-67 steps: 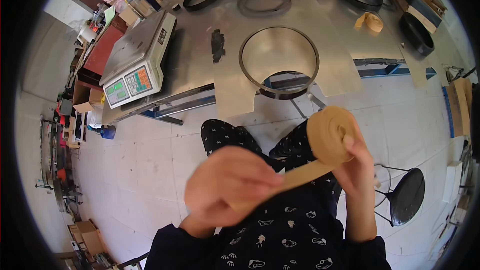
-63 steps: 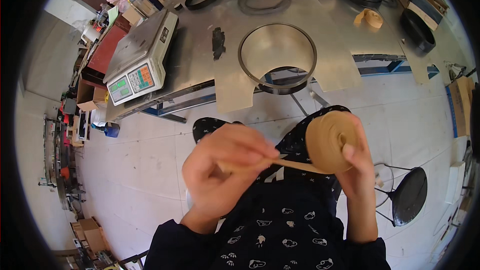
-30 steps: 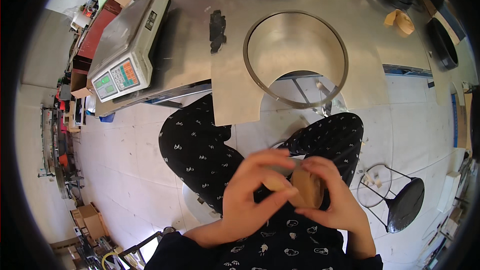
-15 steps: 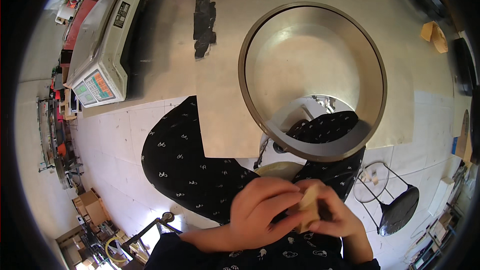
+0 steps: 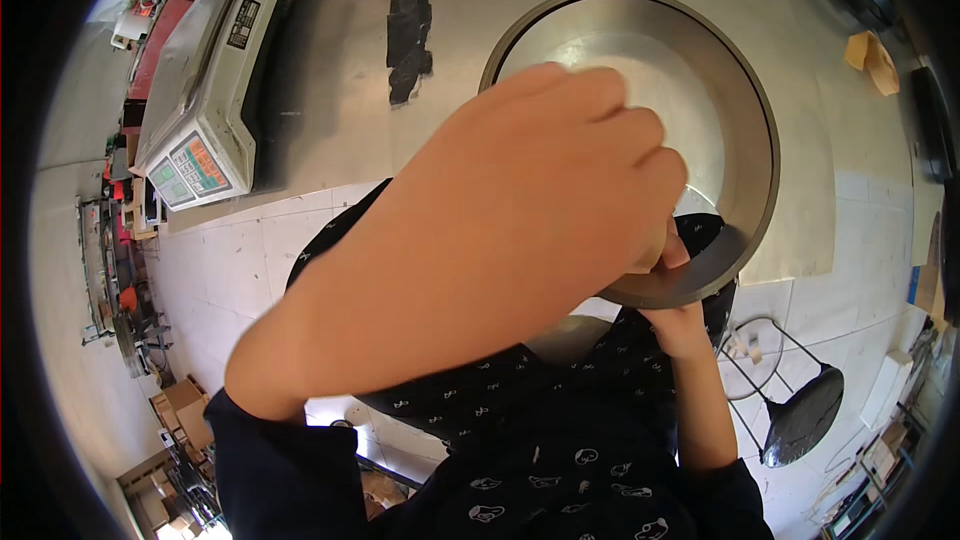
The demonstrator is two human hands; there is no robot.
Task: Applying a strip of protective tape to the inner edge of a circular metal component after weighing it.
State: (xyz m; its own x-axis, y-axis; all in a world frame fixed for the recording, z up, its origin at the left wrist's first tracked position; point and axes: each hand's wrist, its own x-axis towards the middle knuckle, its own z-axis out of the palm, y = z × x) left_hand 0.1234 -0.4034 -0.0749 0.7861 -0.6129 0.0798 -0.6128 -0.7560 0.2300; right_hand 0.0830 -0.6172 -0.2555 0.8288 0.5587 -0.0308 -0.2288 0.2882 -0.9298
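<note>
So, tape [image 5: 651, 256] between my left hand [image 5: 585, 175] and right hand [image 5: 676, 250].
Both curled; can't tell grips, tape's long axis or heading.

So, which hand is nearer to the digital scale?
Left. The left hand is to the right of the digital scale, overlapping the round ring in view; the right hand is farther right, at the ring's near rim.
</note>
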